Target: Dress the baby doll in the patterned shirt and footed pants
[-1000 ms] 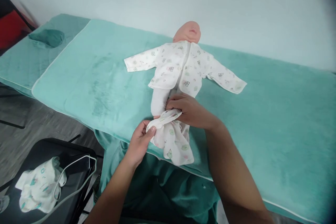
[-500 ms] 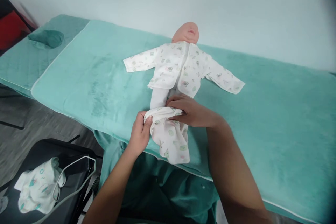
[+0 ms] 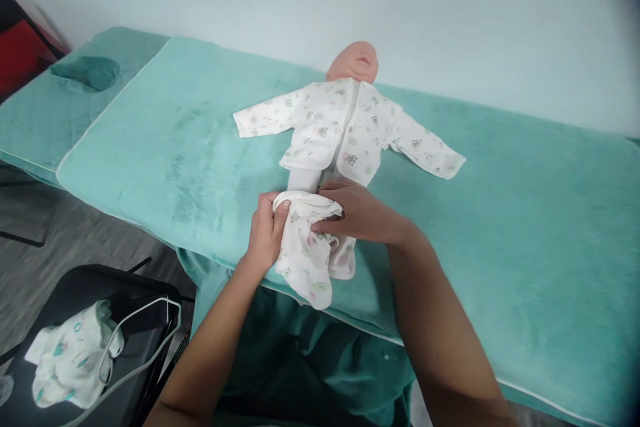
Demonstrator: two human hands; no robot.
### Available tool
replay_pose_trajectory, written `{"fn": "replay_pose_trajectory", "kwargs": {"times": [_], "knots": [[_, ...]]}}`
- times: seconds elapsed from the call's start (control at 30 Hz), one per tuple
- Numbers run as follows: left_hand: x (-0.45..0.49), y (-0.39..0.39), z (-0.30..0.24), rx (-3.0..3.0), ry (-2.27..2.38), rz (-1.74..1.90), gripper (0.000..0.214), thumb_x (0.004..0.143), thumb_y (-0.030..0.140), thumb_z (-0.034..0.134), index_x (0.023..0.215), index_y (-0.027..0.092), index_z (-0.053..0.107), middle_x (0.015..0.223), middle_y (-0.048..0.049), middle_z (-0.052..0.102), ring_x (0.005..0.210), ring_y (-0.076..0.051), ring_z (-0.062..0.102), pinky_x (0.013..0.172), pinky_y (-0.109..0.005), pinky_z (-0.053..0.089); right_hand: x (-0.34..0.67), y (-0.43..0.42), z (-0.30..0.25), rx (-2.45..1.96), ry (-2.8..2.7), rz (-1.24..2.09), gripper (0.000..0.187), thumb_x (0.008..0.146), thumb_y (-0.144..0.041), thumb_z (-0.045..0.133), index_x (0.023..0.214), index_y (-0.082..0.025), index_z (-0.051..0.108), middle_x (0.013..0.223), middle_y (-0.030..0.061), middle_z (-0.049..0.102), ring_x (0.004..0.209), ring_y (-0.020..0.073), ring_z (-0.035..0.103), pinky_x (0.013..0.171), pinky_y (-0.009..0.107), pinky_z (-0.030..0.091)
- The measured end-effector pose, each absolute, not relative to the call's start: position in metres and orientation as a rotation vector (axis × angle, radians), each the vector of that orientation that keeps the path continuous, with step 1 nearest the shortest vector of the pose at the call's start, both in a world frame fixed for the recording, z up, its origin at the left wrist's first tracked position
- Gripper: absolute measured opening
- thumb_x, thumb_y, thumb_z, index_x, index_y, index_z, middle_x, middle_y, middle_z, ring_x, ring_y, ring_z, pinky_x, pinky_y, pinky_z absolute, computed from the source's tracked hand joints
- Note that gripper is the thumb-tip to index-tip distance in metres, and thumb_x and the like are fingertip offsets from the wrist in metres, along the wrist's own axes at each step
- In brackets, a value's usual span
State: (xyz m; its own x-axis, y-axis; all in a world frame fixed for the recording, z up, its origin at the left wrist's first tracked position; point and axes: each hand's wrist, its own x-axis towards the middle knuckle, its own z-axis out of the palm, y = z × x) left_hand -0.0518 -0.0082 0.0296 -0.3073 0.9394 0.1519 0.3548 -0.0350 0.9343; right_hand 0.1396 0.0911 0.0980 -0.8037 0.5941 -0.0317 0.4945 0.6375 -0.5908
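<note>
The small white printed baby trousers (image 3: pixel 313 250) lie bunched over the lower body of the bald baby doll (image 3: pixel 353 64), their gathered waistband now just below the hem of the doll's white printed long-sleeved jacket (image 3: pixel 340 133); a second ago that waistband sat lower down the doll's legs, with more white leg showing above it. The left hand (image 3: pixel 265 230) has its fingers curled closed around the waistband's left edge, thumb on top, and has climbed toward the jacket since the earlier frame. The right hand (image 3: pixel 357 210) pinches the waistband's right side, fingers bent shut on the cloth, and has shifted only slightly. The loose trouser legs hang nearer the doll than before, reaching the white-piped front edge of the teal plush blanket (image 3: pixel 500 227) on which the doll lies. Well to the left of the doll and lower, a crumpled white garment with green prints (image 3: pixel 70 357) rests on a black chair seat (image 3: pixel 135 293), unchanged.
</note>
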Motion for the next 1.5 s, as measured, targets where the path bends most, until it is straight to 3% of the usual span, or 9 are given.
{"fn": "replay_pose_trajectory", "kwargs": {"times": [0.17,0.4,0.57,0.67,0.9,1.03,1.2,1.33,1.5], "knots": [[-0.056,0.013,0.034,1.397,1.662,1.368,0.031,0.102,0.053,0.049,0.099,0.022,0.055,0.084,-0.0001,0.066,0.074,-0.016,0.06,0.07,-0.029,0.046,0.137,0.089,0.094,-0.912,-2.649,0.823,0.018,0.087,-0.039,0.072,0.084,-0.021,0.069,0.092,0.0047,0.071,0.09,0.0243,0.064,0.079,0.035,0.045],[-0.058,0.053,0.044,1.409,1.529,1.514,0.041,0.102,0.056,0.049,0.078,0.022,0.05,0.07,0.0033,0.051,0.066,-0.012,0.047,0.063,-0.027,0.038,0.133,0.088,0.093,-0.996,-2.575,0.803,0.013,0.087,-0.03,0.068,0.079,-0.021,0.063,0.086,0.0031,0.07,0.085,0.0224,0.063,0.073,0.032,0.042],[-0.057,0.082,0.051,1.432,1.481,1.599,0.054,0.101,0.062,0.047,0.067,0.022,0.033,0.063,0.0045,0.032,0.06,-0.011,0.033,0.057,-0.028,0.03,0.129,0.089,0.096,-1.035,-2.46,0.788,0.019,0.084,-0.022,0.061,0.069,-0.021,0.049,0.071,-0.001,0.059,0.07,0.0162,0.055,0.064,0.029,0.034],[-0.059,0.101,0.056,1.591,1.452,1.613,0.057,0.101,0.064,0.045,0.065,0.022,0.03,0.062,0.0044,0.028,0.058,-0.011,0.03,0.057,-0.03,0.027,0.128,0.09,0.097,-1.089,-2.413,0.787,0.024,0.082,-0.021,0.058,0.066,-0.021,0.041,0.064,-0.003,0.05,0.062,0.013,0.047,0.06,0.029,0.03],[-0.06,0.131,0.06,1.897,1.536,1.62,0.06,0.099,0.072,0.038,0.066,0.022,0.041,0.059,0.0043,0.032,0.054,-0.011,0.032,0.059,-0.031,0.026,0.125,0.096,0.093,-1.224,-2.323,0.708,0.028,0.079,-0.025,0.057,0.063,-0.023,0.034,0.056,-0.0031,0.045,0.056,0.0135,0.042,0.058,0.031,0.026],[-0.059,0.122,0.054,1.848,1.702,1.547,0.054,0.102,0.066,0.038,0.071,0.023,0.048,0.062,0.0021,0.041,0.062,-0.014,0.045,0.065,-0.03,0.034,0.121,0.096,0.094,-1.269,-2.276,0.728,0.019,0.082,-0.025,0.056,0.066,-0.023,0.048,0.061,-0.0004,0.056,0.061,0.0171,0.052,0.059,0.031,0.031],[-0.069,0.075,0.046,1.705,1.846,1.582,0.035,0.103,0.053,0.046,0.085,0.023,0.052,0.089,-0.0036,0.059,0.083,-0.018,0.054,0.075,-0.032,0.042,0.122,0.095,0.093,-1.287,-2.211,0.75,0.011,0.083,-0.023,0.058,0.084,-0.021,0.069,0.076,0.0034,0.072,0.073,0.022,0.063,0.065,0.031,0.042],[-0.081,0.024,0.038,1.79,1.834,1.18,0.04,0.105,0.05,0.041,0.078,0.022,0.052,0.074,-0.0005,0.058,0.072,-0.017,0.053,0.072,-0.034,0.039,0.124,0.096,0.089,-1.32,-2.144,0.771,0.021,0.083,-0.024,0.058,0.098,-0.021,0.073,0.085,0.0051,0.077,0.08,0.0252,0.067,0.071,0.033,0.047],[-0.076,-0.008,0.033,2.094,1.773,0.856,0.041,0.106,0.05,0.04,0.08,0.022,0.057,0.075,-0.0024,0.064,0.076,-0.021,0.058,0.076,-0.038,0.036,0.125,0.095,0.087,-1.335,-2.121,0.748,0.017,0.083,-0.026,0.059,0.093,-0.021,0.071,0.081,0.0046,0.075,0.078,0.0246,0.065,0.072,0.034,0.048]]}}
